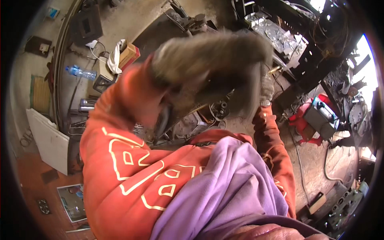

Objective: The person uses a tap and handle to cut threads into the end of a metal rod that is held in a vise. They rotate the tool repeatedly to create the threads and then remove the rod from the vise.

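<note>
My left hand (212, 54), in a soiled greyish work glove, is raised across the upper middle and smeared by motion; its fingers cannot be made out. Under it is a dark, blurred shape (218, 90) whose kind I cannot tell, nor whether the hand holds it. My right hand (267, 90), also gloved, reaches forward just to the right of that shape. The left glove and the blur cover its fingers. Close beside the right hand appears a short rod with a brass-coloured end (275, 70); whether the hand touches it is unclear.
Metal scraps cover a surface (276, 36) at the far right. A red and grey machine (316, 120) stands at right, cables around it. Leftward are a plastic bottle (82, 73), a cardboard box (130, 55) with white cloth (115, 60), and a pale board (48, 140). Metal parts (188, 124) lie before me.
</note>
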